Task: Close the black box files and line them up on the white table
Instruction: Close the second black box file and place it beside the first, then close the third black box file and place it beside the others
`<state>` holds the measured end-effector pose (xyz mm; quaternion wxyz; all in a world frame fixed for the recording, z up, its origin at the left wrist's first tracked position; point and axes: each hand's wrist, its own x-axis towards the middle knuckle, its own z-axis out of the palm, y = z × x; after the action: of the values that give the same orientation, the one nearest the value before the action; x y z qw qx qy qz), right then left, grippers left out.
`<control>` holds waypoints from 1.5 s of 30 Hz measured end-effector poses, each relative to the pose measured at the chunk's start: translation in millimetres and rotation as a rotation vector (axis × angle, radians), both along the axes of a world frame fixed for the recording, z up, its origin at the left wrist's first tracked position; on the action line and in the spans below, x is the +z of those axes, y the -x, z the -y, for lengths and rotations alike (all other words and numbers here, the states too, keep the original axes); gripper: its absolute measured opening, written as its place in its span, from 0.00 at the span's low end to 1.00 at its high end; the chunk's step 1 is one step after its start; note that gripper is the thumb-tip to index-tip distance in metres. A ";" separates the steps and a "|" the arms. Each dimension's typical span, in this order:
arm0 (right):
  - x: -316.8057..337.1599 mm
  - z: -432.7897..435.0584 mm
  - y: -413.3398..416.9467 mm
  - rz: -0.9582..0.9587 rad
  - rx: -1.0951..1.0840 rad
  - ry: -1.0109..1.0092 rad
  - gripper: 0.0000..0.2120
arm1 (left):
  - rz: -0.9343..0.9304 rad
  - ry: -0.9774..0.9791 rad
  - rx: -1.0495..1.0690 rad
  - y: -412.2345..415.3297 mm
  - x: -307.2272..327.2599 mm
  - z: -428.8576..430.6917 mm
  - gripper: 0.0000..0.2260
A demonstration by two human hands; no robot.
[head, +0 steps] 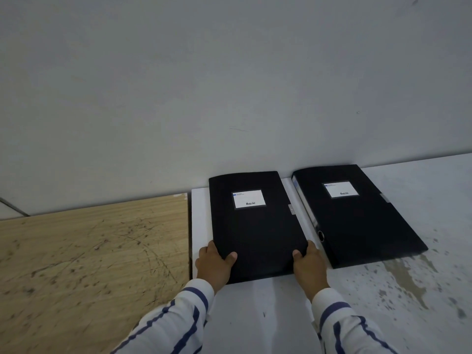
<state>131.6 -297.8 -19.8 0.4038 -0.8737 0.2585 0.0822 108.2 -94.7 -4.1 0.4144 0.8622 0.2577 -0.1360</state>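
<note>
Two black box files lie flat and closed on the white table [281, 315], each with a white label on top. The left box file [255, 226] sits near the table's left edge. My left hand [214, 264] grips its near left corner, thumb on the lid. My right hand [310, 264] grips its near right corner, thumb on top. The right box file [362, 218] lies beside it, angled slightly, with a ring hole on its spine; no hand touches it.
A scratched wooden table [89, 264] adjoins the white table on the left. A plain grey wall [229, 85] runs right behind both files. The white table's right part is stained and speckled [408, 282].
</note>
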 end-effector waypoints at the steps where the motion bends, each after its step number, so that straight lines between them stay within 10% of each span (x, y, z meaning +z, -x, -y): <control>1: 1.0 -0.5 0.3 -0.006 0.000 0.018 0.25 | 0.000 0.002 -0.002 -0.1 0.3 -0.3 0.29; 13: 28.6 -34.1 29.5 0.074 0.353 0.449 0.28 | 0.044 0.024 -0.049 16.4 9.2 -8.6 0.34; 45: 76.1 -419.2 249.7 0.247 1.001 0.315 0.21 | 0.159 -0.297 0.093 285.9 70.7 -367.9 0.22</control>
<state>-118.2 121.5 56.3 0.2068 -0.9433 -0.2295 0.1214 -177.7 273.2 66.6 0.3076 0.9091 0.2807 -0.0085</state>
